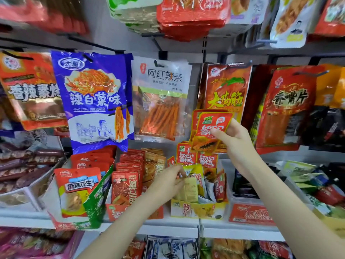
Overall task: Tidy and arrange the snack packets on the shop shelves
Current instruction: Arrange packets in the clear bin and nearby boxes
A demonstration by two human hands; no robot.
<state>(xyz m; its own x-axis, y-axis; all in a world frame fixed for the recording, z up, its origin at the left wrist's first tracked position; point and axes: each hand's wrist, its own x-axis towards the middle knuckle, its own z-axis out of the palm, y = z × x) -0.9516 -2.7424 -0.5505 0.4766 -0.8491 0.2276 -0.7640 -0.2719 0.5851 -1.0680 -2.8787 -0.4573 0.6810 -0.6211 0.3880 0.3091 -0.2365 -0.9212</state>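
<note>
Shelf, snack section, seen from beside the person at work.

Right hand (pixel 236 139): raised above the shelf, fingers and thumb pinching a small stack of red packets (pixel 210 130), held upright with the long axis running up and down. The label shows a papaya slice; the large white characters are partly covered by the thumb.

Left hand (pixel 168 181): lower and to the left, fingers curled into the yellow display box (pixel 196 210), pinching the top of a pale yellow packet (pixel 190 187) standing in it. The hands are well apart, right above left.

Matching red packets (pixel 197 157): standing in the back of the same box, directly below the held stack. The right hand is nearer to them; a straight drop would likely seat the stack among them.

Hanging bags above, legible: blue bag (pixel 93 101) "辣白菜味", with "LaBaiCaiWei"; clear bag (pixel 161 98) "网红辣条"; red bag (pixel 226 90) "大鸡筋"; red bag at right (pixel 288 107) "香嘴片".

Shelf, left: peanut packet (pixel 77 191) "麻辣花生" in a green-sided box.
</note>
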